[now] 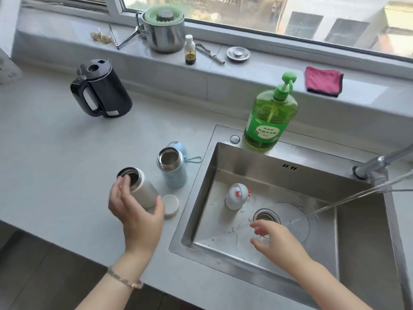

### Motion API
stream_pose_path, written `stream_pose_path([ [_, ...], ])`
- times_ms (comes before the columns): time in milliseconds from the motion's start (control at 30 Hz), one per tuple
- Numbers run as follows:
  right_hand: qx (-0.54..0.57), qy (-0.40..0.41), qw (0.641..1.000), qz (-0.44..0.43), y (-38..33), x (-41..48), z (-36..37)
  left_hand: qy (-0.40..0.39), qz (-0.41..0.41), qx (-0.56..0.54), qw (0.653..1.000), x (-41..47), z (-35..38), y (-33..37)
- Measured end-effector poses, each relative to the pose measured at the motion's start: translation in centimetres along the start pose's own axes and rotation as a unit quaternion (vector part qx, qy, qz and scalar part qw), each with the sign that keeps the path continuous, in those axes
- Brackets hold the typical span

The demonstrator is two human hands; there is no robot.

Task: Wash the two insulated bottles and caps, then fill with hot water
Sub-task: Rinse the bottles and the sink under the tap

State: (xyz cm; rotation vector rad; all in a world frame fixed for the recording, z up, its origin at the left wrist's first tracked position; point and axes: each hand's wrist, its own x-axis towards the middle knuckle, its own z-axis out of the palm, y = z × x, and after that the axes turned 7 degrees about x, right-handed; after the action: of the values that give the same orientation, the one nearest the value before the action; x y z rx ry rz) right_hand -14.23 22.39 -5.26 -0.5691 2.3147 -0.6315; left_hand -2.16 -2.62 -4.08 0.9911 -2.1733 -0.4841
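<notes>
Our left hand (134, 213) grips the white bottle (144, 191), right hand (276, 239) empty, fingers spread; we should bring its mouth under the stream (348, 198).

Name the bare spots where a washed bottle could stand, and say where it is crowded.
Free: the wide counter left of the white bottle, in front of the kettle; the sink floor in front of the white cap, left of the right hand. Crowded: between white bottle and sink rim sit the blue bottle, lid and blue cap.

Pale grey countertop (55, 153), tiled sill (245, 70) beneath a wide daylit window (268, 14), dark floor (33, 276).
</notes>
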Motion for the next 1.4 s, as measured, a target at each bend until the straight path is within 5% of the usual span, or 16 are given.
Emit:
stream_pose_path([
  [67,0.008,0.011,1.000,0.015,1.1,-0.1,-0.4,-0.070,0.119,-0.032,0.990,-2.2,1.3,2.4],
  [167,0.019,0.021,0.999,0.040,3.1,-0.4,-1.2,-0.323,0.224,-0.009,0.919,-3.6,5.5,5.8],
  [300,0.040,0.041,0.995,0.079,6.4,-1.1,-2.2,-0.501,0.093,0.081,0.856,-3.2,12.9,9.1],
  [600,0.087,0.066,0.982,0.157,13.4,-2.8,-3.7,-0.565,0.088,0.216,0.792,-5.4,22.9,9.8],
  [867,0.089,0.057,0.979,0.172,16.1,-4.0,-4.5,-0.506,0.081,0.245,0.823,-5.9,24.9,9.2],
  [1000,0.095,0.055,0.982,0.156,16.3,-3.8,-5.8,-0.439,-0.017,0.139,0.888,-5.5,23.6,11.2],
  [1100,0.157,0.090,0.974,0.138,16.2,-3.2,-7.0,-0.433,-0.034,0.027,0.900,-5.8,21.6,14.8],
  [1233,0.257,0.182,0.944,0.103,16.0,-2.5,-9.6,-0.536,-0.025,-0.125,0.835,-6.8,18.0,21.1],
  [1400,0.289,0.169,0.942,-0.003,16.5,-2.1,-13.4,-0.613,-0.015,-0.192,0.766,-8.7,17.0,27.5],
])
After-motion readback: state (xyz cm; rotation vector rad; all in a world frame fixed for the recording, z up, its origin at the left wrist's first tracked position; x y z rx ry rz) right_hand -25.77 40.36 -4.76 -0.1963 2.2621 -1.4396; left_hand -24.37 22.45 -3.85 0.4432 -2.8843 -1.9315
